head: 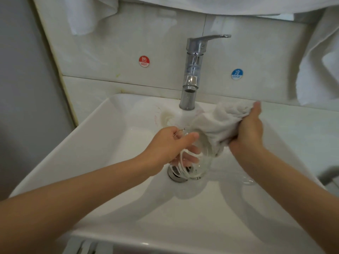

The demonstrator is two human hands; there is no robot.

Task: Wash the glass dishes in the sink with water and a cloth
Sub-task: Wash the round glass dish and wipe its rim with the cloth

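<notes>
Clear glass sits mid-frame over the sink drain, left grip curled round it, right grip clenched on the white cloth whose tail hangs at the glass mouth, so best hold the glass steady and twist the cloth inside.

The outline of the clear glass dish is hard to trace, and its 9 o'clock side is covered by the left hand. The drain is half hidden behind it. The right hand is partly buried in the cloth. At 3 o'clock from the drain, a faint glass piece cannot be identified. A blurred grey object is cut off at the 3 o'clock edge, and the hanging towels are cropped at 12 o'clock.
</notes>
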